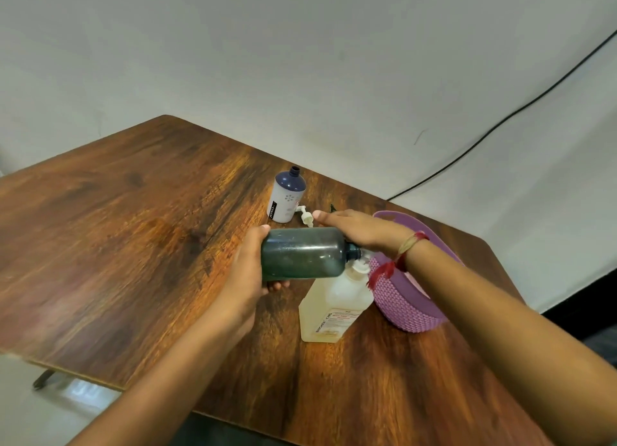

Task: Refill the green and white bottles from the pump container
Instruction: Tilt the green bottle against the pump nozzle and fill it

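L grip [248, 272] curled, R grip [359, 231] flat, maybe pressing.

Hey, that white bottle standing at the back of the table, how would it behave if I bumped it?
The white bottle looks tall and narrow, so it would probably tip easily. Its body seems round, so once down it may roll on the smooth table. Its neck is open, so anything inside could spill.

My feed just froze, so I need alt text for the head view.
The left hand holds the green bottle on its side, neck at the nozzle of the pump container, while the right hand lies flat over its pump. Behind, the white bottle stands uncapped beside a loose pump cap; a purple basket sits at right.
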